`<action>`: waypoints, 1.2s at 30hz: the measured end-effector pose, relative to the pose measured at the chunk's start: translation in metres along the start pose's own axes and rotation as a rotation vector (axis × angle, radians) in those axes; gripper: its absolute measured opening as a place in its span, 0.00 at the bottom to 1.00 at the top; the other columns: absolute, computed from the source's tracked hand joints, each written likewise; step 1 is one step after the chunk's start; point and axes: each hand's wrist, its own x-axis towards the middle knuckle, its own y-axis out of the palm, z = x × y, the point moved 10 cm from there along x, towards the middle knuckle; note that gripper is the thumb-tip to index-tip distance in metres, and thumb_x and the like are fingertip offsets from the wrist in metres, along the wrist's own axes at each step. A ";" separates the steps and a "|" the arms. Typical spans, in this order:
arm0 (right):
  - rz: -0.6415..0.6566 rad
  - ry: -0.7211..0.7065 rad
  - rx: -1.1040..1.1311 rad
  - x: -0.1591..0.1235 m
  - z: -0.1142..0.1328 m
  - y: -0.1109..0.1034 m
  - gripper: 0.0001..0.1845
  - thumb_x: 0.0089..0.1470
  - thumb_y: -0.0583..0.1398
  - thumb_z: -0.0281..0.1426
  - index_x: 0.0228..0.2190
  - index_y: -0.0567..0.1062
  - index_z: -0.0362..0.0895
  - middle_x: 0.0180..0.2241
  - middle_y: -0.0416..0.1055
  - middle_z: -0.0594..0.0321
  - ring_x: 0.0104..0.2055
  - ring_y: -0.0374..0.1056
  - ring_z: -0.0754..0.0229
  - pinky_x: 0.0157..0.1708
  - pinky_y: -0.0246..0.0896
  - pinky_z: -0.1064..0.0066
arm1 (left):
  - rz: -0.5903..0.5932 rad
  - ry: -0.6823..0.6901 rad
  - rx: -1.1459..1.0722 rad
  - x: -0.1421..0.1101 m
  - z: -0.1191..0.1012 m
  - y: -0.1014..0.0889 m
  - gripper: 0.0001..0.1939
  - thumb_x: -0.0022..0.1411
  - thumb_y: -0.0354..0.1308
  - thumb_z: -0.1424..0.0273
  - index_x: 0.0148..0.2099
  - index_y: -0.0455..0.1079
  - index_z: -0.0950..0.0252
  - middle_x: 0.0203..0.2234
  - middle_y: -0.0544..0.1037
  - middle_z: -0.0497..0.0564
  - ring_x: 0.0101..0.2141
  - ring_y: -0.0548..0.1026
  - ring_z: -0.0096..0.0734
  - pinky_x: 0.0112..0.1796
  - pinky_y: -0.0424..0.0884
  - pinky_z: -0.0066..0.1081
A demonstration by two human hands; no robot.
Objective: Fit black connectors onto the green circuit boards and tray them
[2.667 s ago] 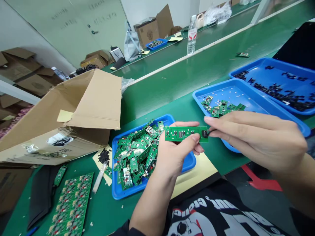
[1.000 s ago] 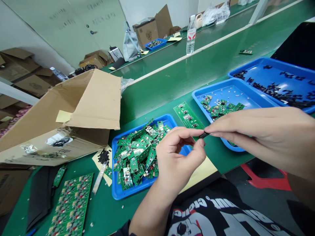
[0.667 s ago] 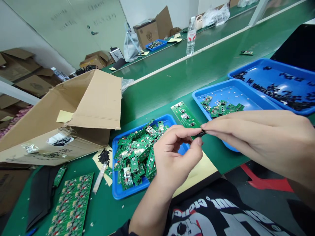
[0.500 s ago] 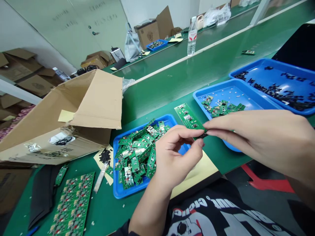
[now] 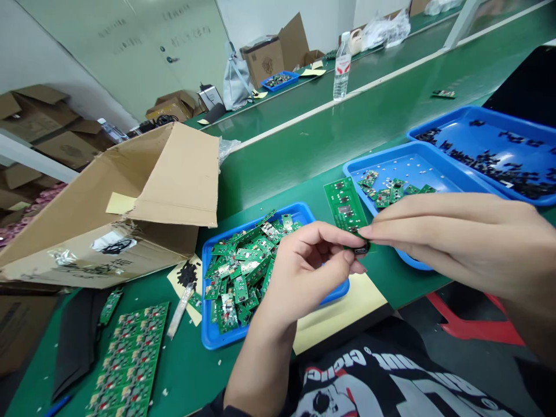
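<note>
My left hand (image 5: 310,269) is closed with thumb and forefinger around the lower end of a narrow green circuit board (image 5: 344,202). The board stands tilted up from my fingers, its component side towards me. At its near end sits a small black part (image 5: 361,249) with a slot-like opening, partly covered by my fingertips. My right hand (image 5: 443,243) pinches at this same end, its fingertips against the black part and the board's edge; their exact grip is hidden. Below and left, a blue tray (image 5: 208,333) holds a heap of similar boards.
Another blue tray (image 5: 419,153) holds a few boards and small bits, beside a blue tray of black parts (image 5: 478,116). An open cardboard box (image 5: 174,174) stands at left. A board panel (image 5: 130,359), black sleeve (image 5: 78,341) and yellow paper (image 5: 343,313) lie on the bench.
The board has turned from lying sideways to pointing up and away, and lately tilted more upright. The slotted end of the black part now faces me. Both hands stay together at that end.
</note>
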 end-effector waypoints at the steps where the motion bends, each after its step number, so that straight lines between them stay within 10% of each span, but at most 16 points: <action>1: 0.019 0.001 0.011 0.002 -0.001 0.000 0.16 0.71 0.56 0.21 0.47 0.77 0.54 0.42 0.81 0.69 0.36 0.79 0.63 0.38 0.80 0.70 | 0.013 -0.017 -0.019 0.000 0.001 0.001 0.06 0.58 0.70 0.79 0.34 0.78 0.64 0.25 0.81 0.47 0.24 0.82 0.26 0.28 0.81 0.22; 9: 0.012 -0.075 -0.026 0.003 0.007 -0.001 0.10 0.70 0.58 0.20 0.42 0.75 0.47 0.42 0.76 0.62 0.38 0.74 0.64 0.36 0.74 0.70 | 0.062 -0.081 -0.025 0.000 0.003 0.004 0.16 0.54 0.68 0.82 0.42 0.72 0.60 0.24 0.76 0.43 0.22 0.78 0.24 0.24 0.74 0.22; 19: 0.045 -0.184 0.109 0.003 0.013 0.010 0.14 0.70 0.54 0.19 0.43 0.75 0.47 0.55 0.79 0.59 0.64 0.72 0.56 0.69 0.68 0.52 | 0.268 -0.124 -0.100 0.005 0.004 0.016 0.21 0.49 0.64 0.84 0.42 0.67 0.58 0.24 0.71 0.40 0.22 0.70 0.22 0.23 0.69 0.22; 23: -0.002 -0.147 0.091 0.001 0.013 0.012 0.09 0.71 0.58 0.22 0.42 0.75 0.46 0.54 0.80 0.54 0.59 0.77 0.58 0.58 0.78 0.61 | 0.198 -0.107 -0.150 0.006 0.012 0.014 0.16 0.59 0.71 0.71 0.44 0.67 0.58 0.25 0.69 0.42 0.21 0.70 0.23 0.21 0.68 0.23; 29: -0.085 0.025 0.078 -0.002 0.013 0.009 0.09 0.70 0.57 0.21 0.44 0.74 0.46 0.56 0.78 0.53 0.54 0.79 0.58 0.50 0.81 0.69 | 0.073 0.142 -0.038 -0.001 0.000 0.023 0.35 0.50 0.83 0.63 0.49 0.62 0.55 0.30 0.75 0.41 0.25 0.73 0.24 0.24 0.68 0.22; 36: -0.136 0.123 0.042 -0.004 0.012 0.000 0.11 0.67 0.61 0.19 0.42 0.75 0.48 0.42 0.80 0.62 0.42 0.80 0.63 0.42 0.80 0.73 | -0.085 0.414 0.129 -0.012 -0.016 0.012 0.13 0.65 0.73 0.69 0.49 0.75 0.56 0.34 0.75 0.45 0.31 0.73 0.23 0.33 0.75 0.22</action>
